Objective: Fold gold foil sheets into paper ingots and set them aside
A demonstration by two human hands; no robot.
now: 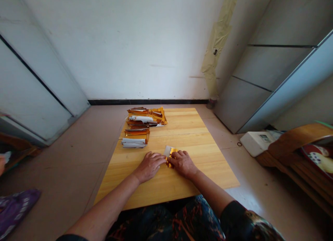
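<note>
Handling one small gold-and-white piece (167,150) lying on the wooden table (213,164), between both hands. Probably midway through this one, judging by gold and white parts both showing. Likely done already: orange and white bundles (137,131) in rows toward the far left of the table. Can't tell the amount left. Left hand (149,166) palm down, fingers close together, tips at the piece's left edge; right hand (184,163) bent over the right side, fingers curled, thumb inward. Can't tell pinching from pressing.

The stacked packets (144,121) block the table's (192,130) far left; its right lies open.
</note>
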